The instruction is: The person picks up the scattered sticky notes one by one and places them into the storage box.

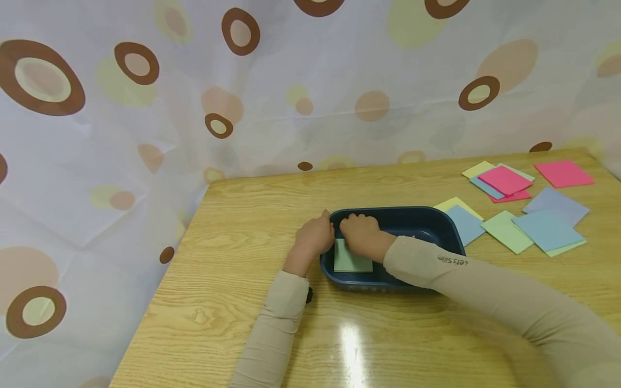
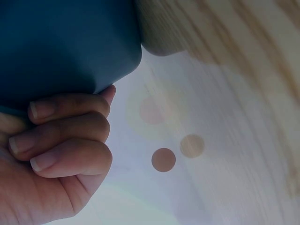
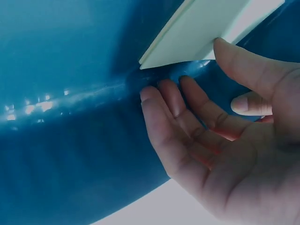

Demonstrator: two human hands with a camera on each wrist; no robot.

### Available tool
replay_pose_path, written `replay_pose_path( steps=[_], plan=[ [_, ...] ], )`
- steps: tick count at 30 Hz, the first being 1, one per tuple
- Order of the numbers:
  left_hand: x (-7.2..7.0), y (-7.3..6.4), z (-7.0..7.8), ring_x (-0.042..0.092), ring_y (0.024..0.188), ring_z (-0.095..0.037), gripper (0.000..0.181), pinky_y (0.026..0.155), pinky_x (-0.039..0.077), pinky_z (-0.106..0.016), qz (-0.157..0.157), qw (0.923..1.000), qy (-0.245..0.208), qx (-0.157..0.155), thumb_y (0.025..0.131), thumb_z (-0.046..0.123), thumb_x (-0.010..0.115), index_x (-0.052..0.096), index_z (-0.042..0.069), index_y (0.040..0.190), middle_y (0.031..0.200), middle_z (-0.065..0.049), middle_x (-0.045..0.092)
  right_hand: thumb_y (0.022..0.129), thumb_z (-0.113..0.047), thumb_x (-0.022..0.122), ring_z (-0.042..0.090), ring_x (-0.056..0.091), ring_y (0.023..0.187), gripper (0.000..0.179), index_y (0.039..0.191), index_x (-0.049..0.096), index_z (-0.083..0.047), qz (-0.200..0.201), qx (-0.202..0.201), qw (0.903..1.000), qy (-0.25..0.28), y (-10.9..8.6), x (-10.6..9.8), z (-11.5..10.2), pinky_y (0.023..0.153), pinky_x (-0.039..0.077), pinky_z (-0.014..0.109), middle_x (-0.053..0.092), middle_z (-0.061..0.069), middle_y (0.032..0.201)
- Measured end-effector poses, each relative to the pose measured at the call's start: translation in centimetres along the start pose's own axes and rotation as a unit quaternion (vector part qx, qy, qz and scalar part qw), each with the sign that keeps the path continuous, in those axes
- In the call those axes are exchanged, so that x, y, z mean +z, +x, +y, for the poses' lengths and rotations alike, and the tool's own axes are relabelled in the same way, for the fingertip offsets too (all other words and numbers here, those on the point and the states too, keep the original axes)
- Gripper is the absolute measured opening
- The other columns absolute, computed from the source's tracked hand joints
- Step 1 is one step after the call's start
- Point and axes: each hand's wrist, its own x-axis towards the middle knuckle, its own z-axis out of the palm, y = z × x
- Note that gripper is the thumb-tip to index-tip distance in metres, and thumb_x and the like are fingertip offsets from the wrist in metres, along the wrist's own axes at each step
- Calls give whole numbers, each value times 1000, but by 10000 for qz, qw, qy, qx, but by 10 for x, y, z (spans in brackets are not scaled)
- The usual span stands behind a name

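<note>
A dark blue plastic basin stands on the table. My left hand grips its left rim, the fingers curled against the outer wall in the left wrist view. Inside the basin, at its left end, lies a pale green stack of square paper. My right hand reaches into the basin over the far edge of this paper. In the right wrist view the thumb touches the green paper, while the loosely bent fingers are apart from it, near the basin wall.
Several square paper pieces lie to the right of the basin: a pink one, a blue one, a green one and an overlapping group with pink on top. A patterned sheet hangs behind the wooden table.
</note>
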Motion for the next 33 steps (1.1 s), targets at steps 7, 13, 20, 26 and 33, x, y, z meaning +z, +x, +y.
replay_pose_path(
  steps=[7, 13, 20, 26, 33],
  plan=[
    [2, -1, -2, 60, 72, -22, 48, 60, 50, -36, 34, 10000, -87, 14, 103, 22, 41, 35, 4, 147, 100, -16, 67, 93, -15, 64, 22, 59, 69, 17, 102, 62, 0, 255, -205, 9940, 1044, -8, -25, 14, 59, 50, 35, 63, 12, 88],
    [2, 0, -4, 62, 77, -23, 46, 63, 51, -37, 153, 9999, -77, 15, 103, 22, 41, 38, 3, 145, 104, -16, 67, 94, -18, 63, 23, 60, 71, 20, 97, 66, 2, 874, -384, 9761, 1955, -22, -59, 50, 66, 50, 39, 65, 13, 88],
    [2, 0, -5, 61, 75, -23, 45, 62, 50, -36, 129, 9999, 18, -6, 104, 23, 40, 38, 4, 145, 100, -15, 67, 96, -16, 59, 28, 61, 74, 25, 97, 65, 7, 1319, -7, 9433, 3045, -28, -67, 121, 63, 50, 37, 63, 16, 85],
    [2, 0, -5, 60, 73, -21, 47, 59, 49, -34, 97, 10000, 5, -2, 104, 23, 39, 36, 4, 147, 103, -15, 67, 97, -20, 55, 32, 61, 74, 32, 100, 63, 11, 2068, 706, 9255, 3093, -33, -58, 183, 61, 49, 37, 64, 21, 86],
    [2, -1, -3, 59, 72, -20, 47, 58, 48, -32, 93, 10000, 1, 15, 104, 22, 40, 36, 4, 147, 103, -15, 67, 98, -20, 49, 38, 55, 71, 37, 98, 59, 16, 2847, 1428, 9045, 2835, -43, -39, 239, 55, 43, 39, 59, 31, 86]
  ],
)
